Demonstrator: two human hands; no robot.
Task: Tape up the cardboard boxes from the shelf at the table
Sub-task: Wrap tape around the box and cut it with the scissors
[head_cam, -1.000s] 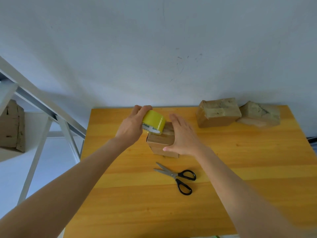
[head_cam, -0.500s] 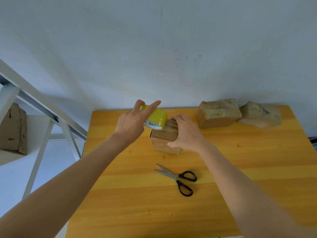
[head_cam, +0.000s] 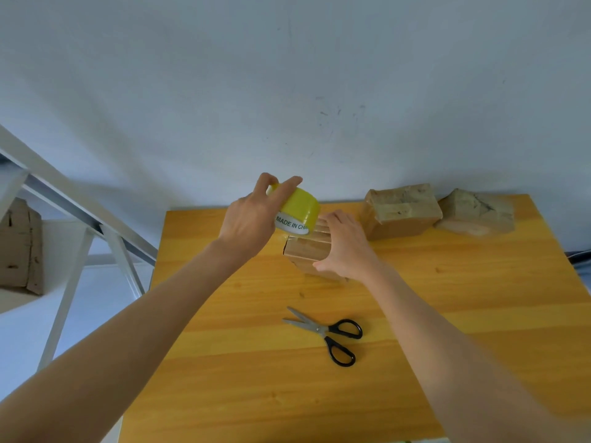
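The left hand (head_cam: 251, 219) grips the roll of tape (head_cam: 297, 211) just above the box (head_cam: 303, 252), likely to draw a strip across it. The right hand (head_cam: 343, 247) clasps that box, steadying it mid-table (head_cam: 447, 314). Scissors (head_cam: 326, 334) lie nearer, handy for cutting.

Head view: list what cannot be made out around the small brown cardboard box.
Small brown cardboard box: right side and top seam, head view, covered by the right hand.
Yellow tape roll: free end, head view, hidden behind roll and left hand.
Brown cardboard on the white shelf: head view, cut by the left edge.
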